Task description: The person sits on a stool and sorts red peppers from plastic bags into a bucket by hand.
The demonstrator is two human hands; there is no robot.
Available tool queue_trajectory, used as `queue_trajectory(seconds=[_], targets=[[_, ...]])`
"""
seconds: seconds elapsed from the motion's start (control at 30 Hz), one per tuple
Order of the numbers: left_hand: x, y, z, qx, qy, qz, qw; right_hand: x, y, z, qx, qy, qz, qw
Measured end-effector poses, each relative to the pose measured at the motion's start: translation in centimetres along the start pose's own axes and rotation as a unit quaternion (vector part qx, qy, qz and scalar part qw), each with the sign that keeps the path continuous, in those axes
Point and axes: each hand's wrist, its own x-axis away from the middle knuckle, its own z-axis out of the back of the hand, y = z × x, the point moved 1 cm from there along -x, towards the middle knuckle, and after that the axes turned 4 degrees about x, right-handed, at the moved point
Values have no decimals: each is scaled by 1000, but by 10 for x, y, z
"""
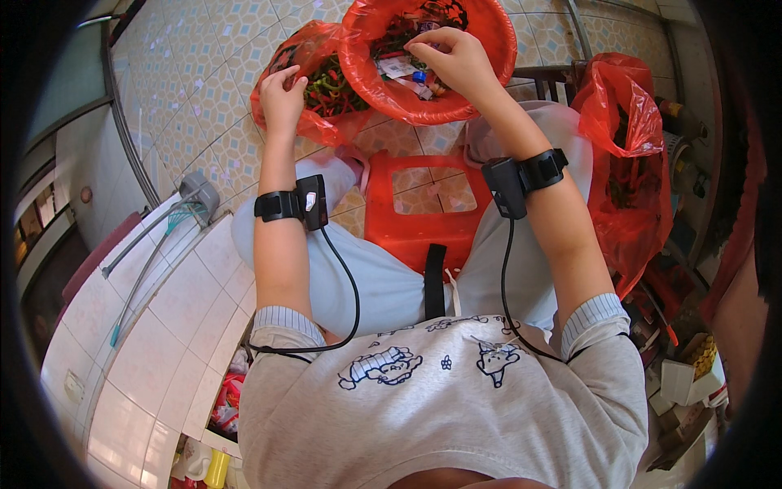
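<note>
My left hand (pixel 284 95) is over the left edge of a red plastic bag (pixel 324 122) that holds red and green chili peppers (pixel 333 88); its fingers are spread and nothing shows in them. Above a bin lined with a red plastic bag (pixel 501 58), my right hand (pixel 449 55) has thumb and forefinger brought together; whether something small is pinched there cannot be told. Inside the bin lie paper scraps (pixel 397 66), a blue cap (pixel 419 76) and plant bits. Each forearm wears a black strapped device with a cable.
A red plastic stool (pixel 397 229) stands between my legs. On the right, another red bag (pixel 629 226) with peppers hangs near a dark wooden chair (pixel 544 74). White tiled ledge (pixel 177 293) lies on the left, with a grey-handled tool on it. An open carton (pixel 687 376) sits at lower right.
</note>
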Motion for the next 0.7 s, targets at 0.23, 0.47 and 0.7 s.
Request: queue_trajectory(seconds=[0.23, 0.47, 0.7], targets=[[-11, -8, -12, 50, -12, -14, 999, 8, -15, 4, -38, -60, -14, 997], [-31, -28, -27, 100, -49, -43, 993, 24, -36, 35, -151, -78, -16, 985], [-19, -15, -28, 105, -99, 26, 989, 90, -56, 138, -83, -150, 26, 985]])
